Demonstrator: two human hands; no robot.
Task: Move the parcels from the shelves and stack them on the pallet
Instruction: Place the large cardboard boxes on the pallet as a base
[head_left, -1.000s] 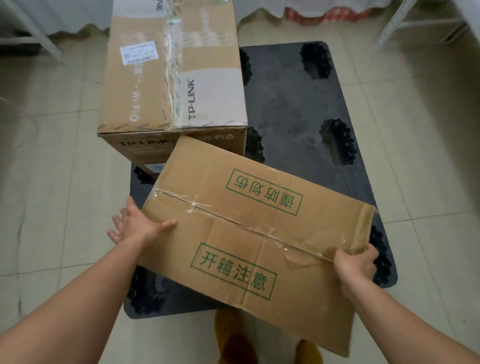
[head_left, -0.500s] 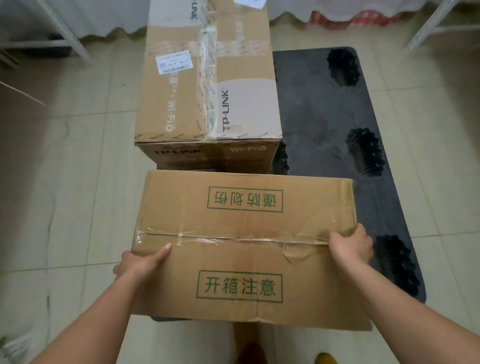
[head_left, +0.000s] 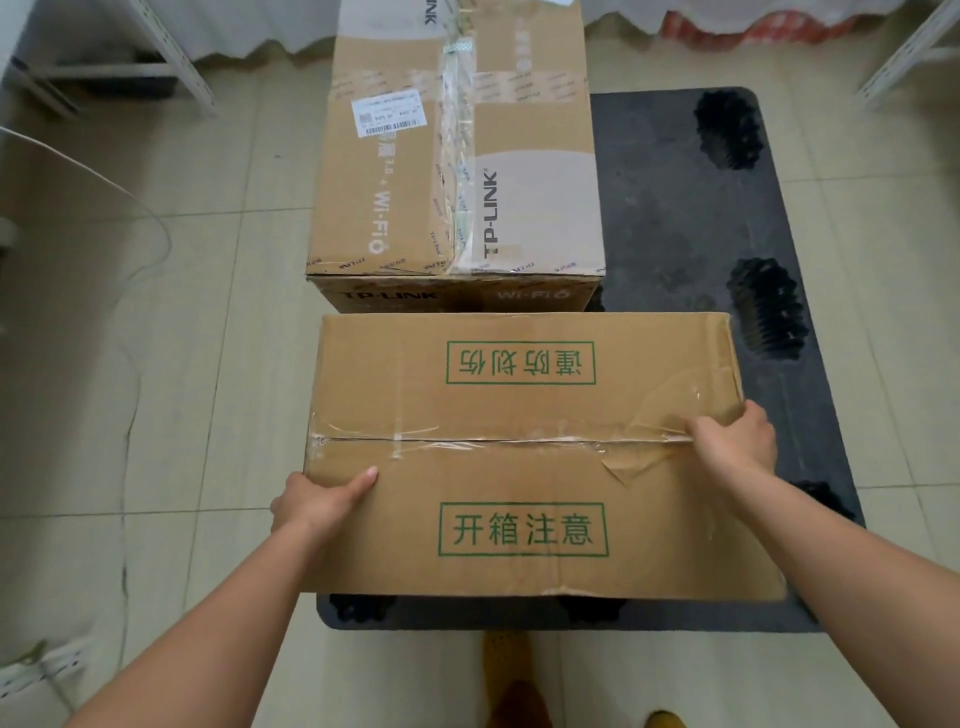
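Note:
A flat brown parcel (head_left: 519, 415) with green printed boxes and a taped seam lies square over the near end of the black pallet (head_left: 670, 208). My left hand (head_left: 322, 499) grips its left edge, thumb on top. My right hand (head_left: 737, 441) holds the right edge by the peeling tape, fingers curled over the side. A taller TP-LINK parcel (head_left: 452, 156) stands on the pallet's far left part, directly behind the flat one. Whether the flat parcel rests fully on the pallet cannot be told.
The right strip of the pallet shows bare black plastic with round recesses (head_left: 769, 306). White shelf legs (head_left: 176, 67) stand at the far left and far right. A thin cable (head_left: 150, 228) runs across the tiled floor on the left. My feet (head_left: 519, 691) are just below the pallet's near edge.
The flat parcel turned from skewed to square with the pallet and came down close behind the TP-LINK parcel. Both hands stayed on its side edges.

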